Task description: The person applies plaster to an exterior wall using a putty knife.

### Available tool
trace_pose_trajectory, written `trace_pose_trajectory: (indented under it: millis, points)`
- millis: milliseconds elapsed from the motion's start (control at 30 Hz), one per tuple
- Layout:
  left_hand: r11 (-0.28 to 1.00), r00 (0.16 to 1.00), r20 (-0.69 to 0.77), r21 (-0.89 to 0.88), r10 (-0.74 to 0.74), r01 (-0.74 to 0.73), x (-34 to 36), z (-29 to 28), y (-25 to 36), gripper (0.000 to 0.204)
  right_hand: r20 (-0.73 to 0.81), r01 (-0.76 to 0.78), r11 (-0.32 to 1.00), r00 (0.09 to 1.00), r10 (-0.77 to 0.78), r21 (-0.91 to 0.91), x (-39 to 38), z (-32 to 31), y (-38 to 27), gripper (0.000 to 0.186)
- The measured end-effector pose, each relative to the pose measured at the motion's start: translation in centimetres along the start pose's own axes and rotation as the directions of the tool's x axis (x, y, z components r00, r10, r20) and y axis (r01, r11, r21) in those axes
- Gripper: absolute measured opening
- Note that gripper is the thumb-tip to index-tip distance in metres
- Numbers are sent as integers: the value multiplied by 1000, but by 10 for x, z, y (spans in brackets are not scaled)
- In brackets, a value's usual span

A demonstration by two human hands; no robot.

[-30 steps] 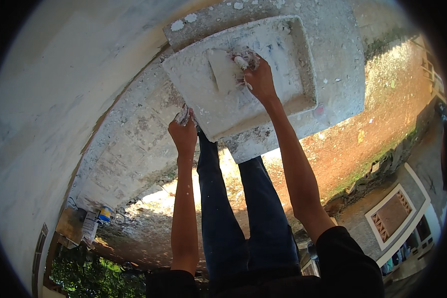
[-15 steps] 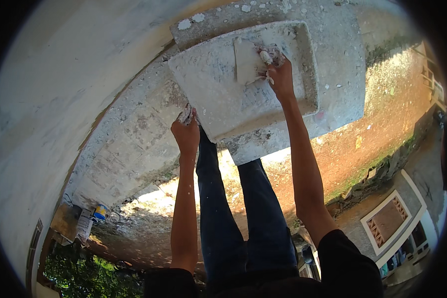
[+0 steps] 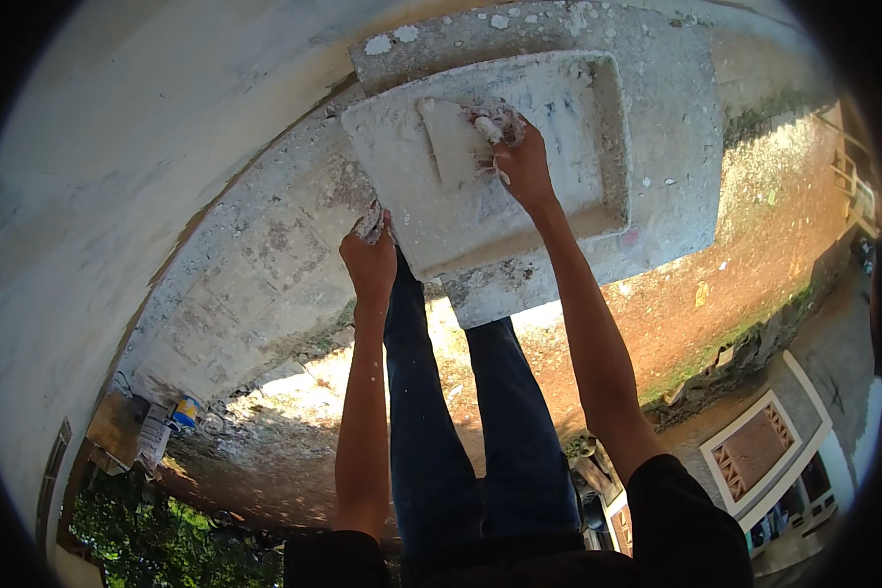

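Grey slab [image 3: 671, 147] lies beneath my shallow tray [image 3: 412, 220]. By its left edge, toward the near corner, my left hand [image 3: 367, 260] curls round a white-smeared thing [image 3: 370, 223] I can't identify. My right hand [image 3: 522, 162] grips a flat scraper [image 3: 449, 145] inside, toward its far edge. Beyond: sunlit ground [image 3: 671, 314], a white-framed panel [image 3: 752, 459].

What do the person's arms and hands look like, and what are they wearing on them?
Both arms come out of short black sleeves, and the forearms are bare. No watch or bracelet shows on either wrist. The left hand and right hand wear no gloves. The right one has messy whitish smears on its fingers.
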State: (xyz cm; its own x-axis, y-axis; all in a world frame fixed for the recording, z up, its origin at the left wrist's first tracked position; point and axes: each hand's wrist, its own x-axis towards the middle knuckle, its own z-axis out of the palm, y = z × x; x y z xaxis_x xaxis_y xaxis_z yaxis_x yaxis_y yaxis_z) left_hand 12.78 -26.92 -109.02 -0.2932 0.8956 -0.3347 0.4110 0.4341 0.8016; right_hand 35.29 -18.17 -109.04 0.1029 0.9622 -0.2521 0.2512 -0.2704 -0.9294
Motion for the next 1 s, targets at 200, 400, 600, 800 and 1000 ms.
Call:
trace_pose_trajectory:
  millis: [200,400,600,800,1000]
  points:
    - [995,996,21,-34,-89,89,-1,2,-1,22,-25,-44,995,999,42,-90,8,-13,4,34]
    - [996,996,16,-11,-92,92,-5,15,-4,24,87,153,913,988,-129,-378,26,-26,20,34]
    - [958,956,72,-21,-283,285,-6,8,2,24,230,76,992,972,-51,-101,30,-17,-11,37]
    - [999,993,-111,-10,-32,31,-8,6,-15,27,335,107,975,941,-37,-193,31,-7,-32,40]
    - [988,989,-59,-86,-136,131,-9,10,-2,28,334,346,772,925,-183,-533,54,-23,-18,44]
